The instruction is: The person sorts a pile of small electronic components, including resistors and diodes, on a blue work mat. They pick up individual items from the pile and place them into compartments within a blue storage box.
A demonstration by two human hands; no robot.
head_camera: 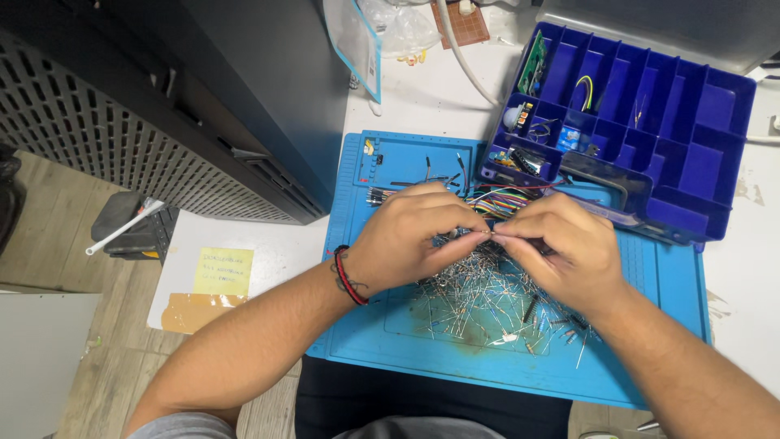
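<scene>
Head view, looking down. We see both hands meeting over a blue work mat point(658, 284) on the white table point(422, 97). The left hand point(402, 240) and the right hand point(561, 244) are each pinched narrow, fingertips nearly touching one another, and between them they hold a small wire-leaded component point(489, 233). Its long axis runs roughly left to right, from one set of fingertips to the other, so that each hand grips one end; neither hand is nearer than the other. We cannot tell what kind of component it is at this size.

Directly beneath the hands, and extending toward the person, lies a loose heap of similar leaded parts point(487, 305) spread on the mat. Just beyond the fingertips we note a bundle of multicoloured jumper wires point(500, 199). Farther off on the right stands an open dark blue compartment box point(691, 114), a few of its cells holding small parts. A red and black bracelet point(348, 276) circles the left wrist. A yellow note point(223, 271) lies at the table's left edge.
</scene>
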